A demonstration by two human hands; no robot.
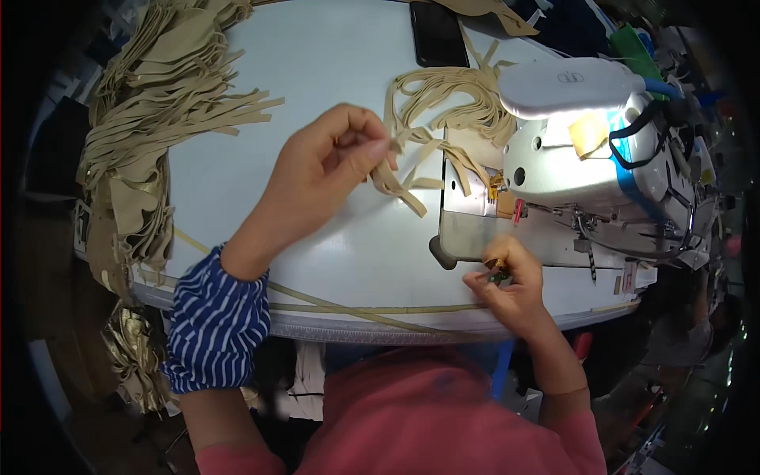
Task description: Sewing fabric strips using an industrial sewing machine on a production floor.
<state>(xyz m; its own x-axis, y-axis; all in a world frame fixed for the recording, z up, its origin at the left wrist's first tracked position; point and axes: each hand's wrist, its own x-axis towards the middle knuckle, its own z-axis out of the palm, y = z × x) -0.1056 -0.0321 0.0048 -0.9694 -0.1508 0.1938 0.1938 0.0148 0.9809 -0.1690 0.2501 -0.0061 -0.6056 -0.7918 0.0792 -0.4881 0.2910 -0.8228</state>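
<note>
My left hand (328,170) is raised over the white table, thumb and fingers pinched on tan fabric straps (388,184). Loose strap ends dangle from the pinch beside the sewing machine's metal bed. Low on the right, by the table's front edge, my right hand (518,289) is closed around a small metal tool that looks like thread snips (497,275); the fingers cover most of it. The white sewing machine (578,162) stands beyond that hand, its lamp lighting the needle area (497,190). A looped bundle of tan straps (455,95) lies behind the needle area.
A large heap of tan fabric pieces with strap ends (158,119) covers the table's left side. A black phone (439,36) lies at the back. Yellowish tape (332,305) and a ruler strip (348,328) run along the front edge. Gold fabric (134,356) hangs lower left.
</note>
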